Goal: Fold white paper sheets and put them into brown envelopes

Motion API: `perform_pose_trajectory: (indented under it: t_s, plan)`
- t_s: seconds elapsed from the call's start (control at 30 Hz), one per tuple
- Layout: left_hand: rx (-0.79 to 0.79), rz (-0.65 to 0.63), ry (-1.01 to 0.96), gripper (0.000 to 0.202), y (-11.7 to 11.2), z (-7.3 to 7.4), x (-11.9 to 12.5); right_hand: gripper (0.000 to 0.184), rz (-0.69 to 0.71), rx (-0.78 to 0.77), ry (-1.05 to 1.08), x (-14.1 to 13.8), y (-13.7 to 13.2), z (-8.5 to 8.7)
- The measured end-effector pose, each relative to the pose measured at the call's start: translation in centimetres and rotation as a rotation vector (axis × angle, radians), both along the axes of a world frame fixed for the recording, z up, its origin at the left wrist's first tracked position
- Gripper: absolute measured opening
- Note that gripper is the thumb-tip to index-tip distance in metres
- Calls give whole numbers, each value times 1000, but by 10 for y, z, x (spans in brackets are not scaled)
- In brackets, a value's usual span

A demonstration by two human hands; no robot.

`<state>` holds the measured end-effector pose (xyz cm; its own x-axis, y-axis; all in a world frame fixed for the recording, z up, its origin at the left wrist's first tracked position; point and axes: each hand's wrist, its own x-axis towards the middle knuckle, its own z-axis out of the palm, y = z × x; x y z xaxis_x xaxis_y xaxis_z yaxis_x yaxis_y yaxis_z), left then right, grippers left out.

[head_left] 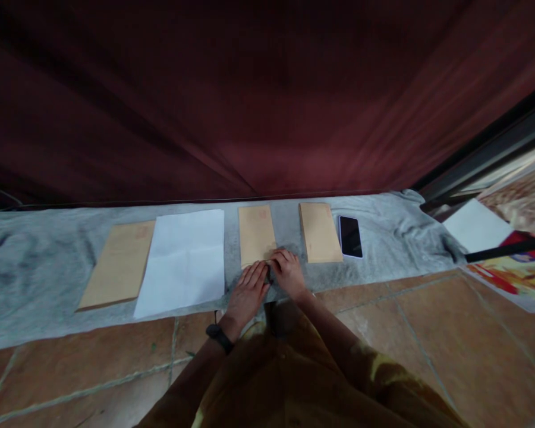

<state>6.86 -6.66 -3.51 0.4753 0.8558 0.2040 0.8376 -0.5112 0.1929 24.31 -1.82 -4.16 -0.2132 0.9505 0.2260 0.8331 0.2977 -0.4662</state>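
Observation:
A brown paper envelope (256, 232) lies on the grey cloth straight in front of me, with faint reddish print near its far right corner. Its near edge is under my fingers. My left hand (248, 292) grips that edge at the left, fingers together, with a dark band on the wrist. At the right corner, my right hand (288, 271) has curled fingers closed on the same edge. The thumbs come close together below it. My fingers hide part of the envelope's near end.
White paper sheets (185, 261) lie left of the envelope, overlapping a larger brown envelope (118, 261). To the right are another brown envelope (321, 233) and a phone (350, 236). The grey cloth (392, 238) covers a narrow surface before a dark red curtain (267, 119).

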Motion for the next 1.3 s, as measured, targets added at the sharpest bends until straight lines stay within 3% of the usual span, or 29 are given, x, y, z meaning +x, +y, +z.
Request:
perform_pose_trajectory:
  t_s: [0.4, 0.63, 1.3]
  plan:
    - [12, 41, -5, 48, 0, 3, 6, 22, -1, 23, 1, 0, -2, 1]
    - [14, 49, -18, 48, -1, -3, 5, 42, 270, 90, 50, -13, -30, 8]
    - [18, 236, -36, 50, -13, -6, 12, 44, 122, 65, -94, -7, -47, 0]
